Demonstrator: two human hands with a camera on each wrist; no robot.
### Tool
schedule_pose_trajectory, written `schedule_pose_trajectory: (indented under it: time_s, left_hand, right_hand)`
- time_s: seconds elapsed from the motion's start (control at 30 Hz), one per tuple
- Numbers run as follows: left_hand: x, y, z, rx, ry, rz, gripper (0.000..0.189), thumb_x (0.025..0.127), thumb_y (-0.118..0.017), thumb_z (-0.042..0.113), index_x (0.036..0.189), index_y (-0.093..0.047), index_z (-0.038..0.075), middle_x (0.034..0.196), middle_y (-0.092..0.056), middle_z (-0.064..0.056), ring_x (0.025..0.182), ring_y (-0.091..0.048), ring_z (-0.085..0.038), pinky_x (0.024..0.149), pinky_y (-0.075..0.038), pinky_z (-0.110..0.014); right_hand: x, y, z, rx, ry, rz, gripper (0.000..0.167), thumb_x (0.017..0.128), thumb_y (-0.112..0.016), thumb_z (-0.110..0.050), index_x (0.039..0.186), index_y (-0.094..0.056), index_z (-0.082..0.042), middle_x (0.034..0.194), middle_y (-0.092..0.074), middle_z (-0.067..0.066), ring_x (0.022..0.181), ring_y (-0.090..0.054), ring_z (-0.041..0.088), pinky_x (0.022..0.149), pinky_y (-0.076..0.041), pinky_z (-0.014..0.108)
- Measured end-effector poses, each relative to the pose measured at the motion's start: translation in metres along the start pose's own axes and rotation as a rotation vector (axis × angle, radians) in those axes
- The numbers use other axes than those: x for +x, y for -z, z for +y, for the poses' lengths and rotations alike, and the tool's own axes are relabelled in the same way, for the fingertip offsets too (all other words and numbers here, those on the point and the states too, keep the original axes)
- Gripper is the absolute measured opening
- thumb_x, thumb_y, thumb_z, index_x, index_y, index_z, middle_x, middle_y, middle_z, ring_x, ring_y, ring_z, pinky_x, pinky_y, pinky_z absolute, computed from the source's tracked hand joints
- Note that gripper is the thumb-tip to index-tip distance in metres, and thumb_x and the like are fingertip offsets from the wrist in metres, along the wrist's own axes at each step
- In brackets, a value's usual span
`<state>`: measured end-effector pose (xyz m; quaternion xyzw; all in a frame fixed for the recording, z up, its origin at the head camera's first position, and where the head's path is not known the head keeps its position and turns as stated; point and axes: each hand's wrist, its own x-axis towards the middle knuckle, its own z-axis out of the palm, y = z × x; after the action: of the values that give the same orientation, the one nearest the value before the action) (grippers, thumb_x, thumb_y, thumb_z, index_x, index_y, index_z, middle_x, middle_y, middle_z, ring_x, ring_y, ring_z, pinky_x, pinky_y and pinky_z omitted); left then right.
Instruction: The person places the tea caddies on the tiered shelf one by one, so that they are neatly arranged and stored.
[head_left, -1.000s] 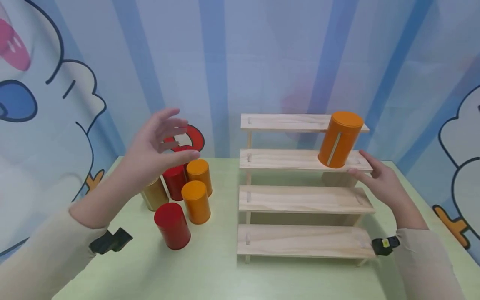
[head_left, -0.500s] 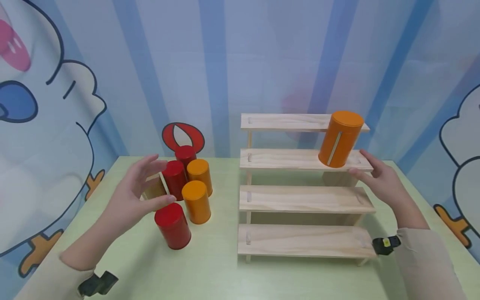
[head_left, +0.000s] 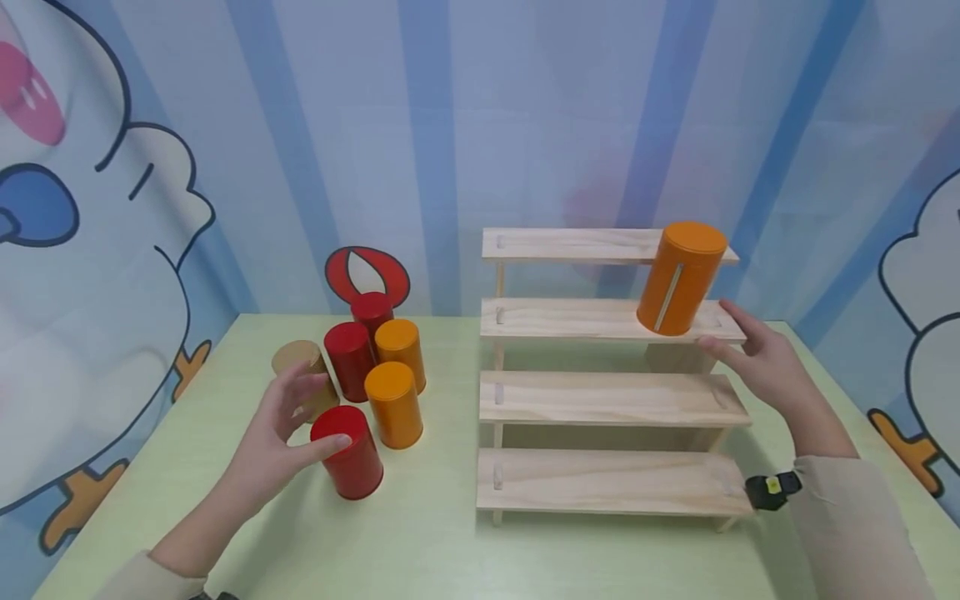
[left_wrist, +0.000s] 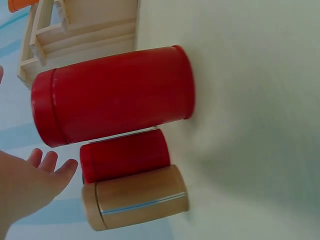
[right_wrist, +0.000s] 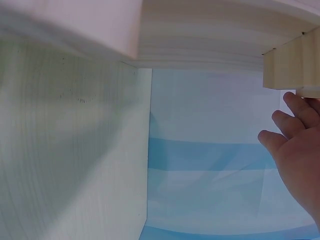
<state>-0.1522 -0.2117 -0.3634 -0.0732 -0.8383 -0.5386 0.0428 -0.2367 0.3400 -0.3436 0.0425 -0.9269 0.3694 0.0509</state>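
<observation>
Blue cloth (head_left: 525, 125) is hanging behind the table (head_left: 420, 550); the left hand (head_left: 272, 443), just lowered, is spreading wide beside the near-left red can (head_left: 357, 468), seemingly bringing it within grasp, while the right hand (head_left: 771, 367) is gripping the wooden rack (head_left: 607, 482).

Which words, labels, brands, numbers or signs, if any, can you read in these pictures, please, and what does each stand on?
None can be read.
Front red can: no lettering shows.
Orange can on the shelf, and tan can: only a pale stripe on each.
Backdrop: cartoon drawings and stripes, no lettering.
Black device at the right wrist: a small yellow mark, too small to read.
</observation>
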Motion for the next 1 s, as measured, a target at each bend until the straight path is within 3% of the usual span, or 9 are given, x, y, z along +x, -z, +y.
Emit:
schedule_pose_trajectory:
  time_s: [0.2,0.73,1.0]
  left_hand:
    - [0.0,-0.005,-0.015,-0.02,0.075,-0.018,0.1,0.081,-0.078,0.016,0.154,-0.009,0.013,0.149,-0.032,-0.019,0.136,-0.029,-0.04,0.105,-0.033,-0.063]
    - [0.0,-0.015,-0.032,-0.079,0.238,-0.107,0.099,0.079,-0.08,0.016,0.151,-0.013,0.011,0.15,-0.029,-0.017,0.137,-0.028,-0.038,0.102,-0.04,-0.057]
    - [-0.002,-0.018,-0.039,-0.113,0.266,-0.131,0.092,0.079,-0.079,0.012,0.146,-0.017,0.01,0.147,-0.032,-0.016,0.135,-0.029,-0.037,0.098,-0.046,-0.053]
  right_hand:
    - [0.0,0.0,0.001,0.005,-0.005,-0.003,0.081,0.096,-0.053,-0.047,0.156,-0.006,-0.018,0.155,-0.014,0.03,0.121,-0.041,0.056,0.094,-0.033,0.072]
    - [0.0,0.0,0.0,-0.01,-0.007,-0.002,0.082,0.096,-0.053,-0.047,0.156,-0.007,-0.016,0.153,-0.018,0.033,0.119,-0.043,0.055,0.094,-0.034,0.071]
    - [-0.001,0.0,-0.001,0.002,0.007,-0.004,0.081,0.096,-0.053,-0.045,0.156,-0.007,-0.016,0.154,-0.016,0.032,0.122,-0.04,0.056,0.094,-0.033,0.072]
